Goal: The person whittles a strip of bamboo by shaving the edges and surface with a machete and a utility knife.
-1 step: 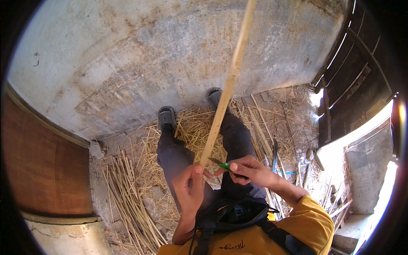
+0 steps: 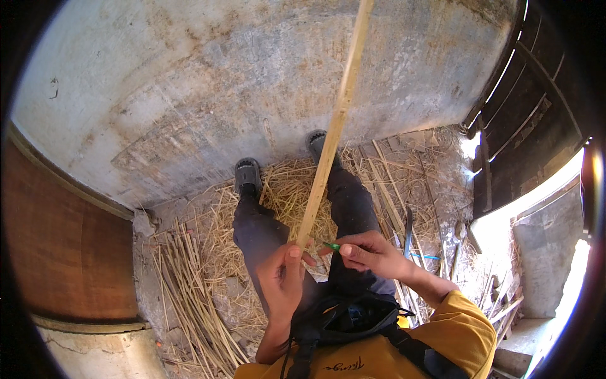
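Observation:
A long, pale bamboo strip (image 2: pixel 327 158) rises from my left hand (image 2: pixel 281 275) past the top of the view. The thumb and fingers of that hand are closed around its lower end. In my right hand (image 2: pixel 367 254), just to the right of the strip, is a small knife (image 2: pixel 331 246) with a green handle. The right fingers wrap the handle, so most of it is hidden. Its blade points toward the strip's lower end but barely shows; I cannot tell whether it touches the strip.
Straw-like shavings (image 2: pixel 287 189) cover the ground around my shoes. A bundle of thin strips (image 2: pixel 192 294) lies on the left. On the right are longer slats (image 2: pixel 386 183) and a dark curved blade (image 2: pixel 408 228). A stained wall (image 2: pixel 221 95) stands ahead, and an open black bag (image 2: pixel 353 322) hangs at my waist.
The upper part of the bamboo strip has shifted slightly left. The knife has turned in my right hand, so less of its blade and green handle shows. My left hand stays in place.

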The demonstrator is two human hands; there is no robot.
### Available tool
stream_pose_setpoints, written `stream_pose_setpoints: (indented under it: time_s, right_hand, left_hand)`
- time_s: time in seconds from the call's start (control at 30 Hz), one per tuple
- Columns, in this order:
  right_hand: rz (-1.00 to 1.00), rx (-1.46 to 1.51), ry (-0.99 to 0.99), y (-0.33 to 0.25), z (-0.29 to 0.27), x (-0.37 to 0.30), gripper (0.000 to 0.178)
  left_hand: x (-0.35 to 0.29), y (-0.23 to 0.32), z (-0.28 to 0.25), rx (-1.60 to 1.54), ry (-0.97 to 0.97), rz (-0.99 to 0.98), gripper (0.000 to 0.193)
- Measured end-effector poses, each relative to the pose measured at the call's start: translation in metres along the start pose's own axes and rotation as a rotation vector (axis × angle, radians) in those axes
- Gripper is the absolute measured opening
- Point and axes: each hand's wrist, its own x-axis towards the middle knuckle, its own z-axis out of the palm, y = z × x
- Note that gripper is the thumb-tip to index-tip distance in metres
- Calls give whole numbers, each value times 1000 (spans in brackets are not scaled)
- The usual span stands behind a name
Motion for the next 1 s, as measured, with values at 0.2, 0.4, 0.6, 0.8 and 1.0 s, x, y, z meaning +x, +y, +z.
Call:
stream_pose_setpoints:
  time_s: [0.2, 0.4, 0.6, 0.8, 1.0]
  right_hand:
    - [-395, -584, 259, -20, 8, -2, 34]
    - [-370, -636, 300, -32, 9, -8, 33]
    - [-351, -934, 409, -42, 8, -13, 41]
    - [-701, -1278, 546, -32, -3, -8, 42]
    - [-890, -1379, 555, -16, -18, -2, 49]
  left_hand:
    - [-1, -6, 0, -46, 21, 16, 32]
    - [0, -6, 0, -17, 11, 37, 29]
    - [4, 7, 0, 357, 94, 200, 26]
    - [0, 20, -1, 531, 122, 308, 23]
    - [-5, 33, -2, 576, 94, 321, 23]
